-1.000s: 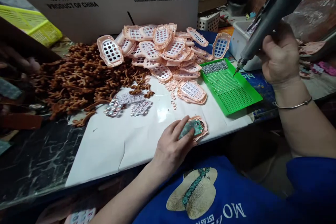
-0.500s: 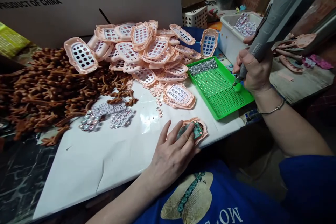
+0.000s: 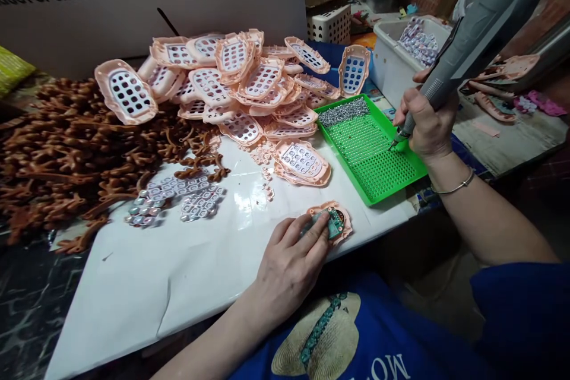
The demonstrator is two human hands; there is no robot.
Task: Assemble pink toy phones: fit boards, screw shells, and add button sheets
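Observation:
My left hand (image 3: 291,261) lies over a pink plastic shell (image 3: 347,231) near the table's front edge, its fingers bent and pressing on a green circuit board (image 3: 335,222) inside. Part of the board and shell is hidden under the fingers. My right hand (image 3: 430,122) is wrapped around a grey electric screwdriver (image 3: 478,29). The tool slants down, and its tip is over the perforated green tray (image 3: 374,195). Small silver screws (image 3: 345,111) are heaped at the tray's far end. I cannot tell whether a screw is on the tip.
Pink shells with button holes (image 3: 262,80) are piled behind. Brown plastic parts (image 3: 84,154) heap up at left, beside button sheets (image 3: 202,202). A white bin of small parts (image 3: 392,68) stands at back right. A large printed carton (image 3: 133,6) closes off the back.
The fingers of my left hand have drawn in and bent more over the circuit board. My right hand and the screwdriver stay over the tray with little movement. The view has shifted slightly.

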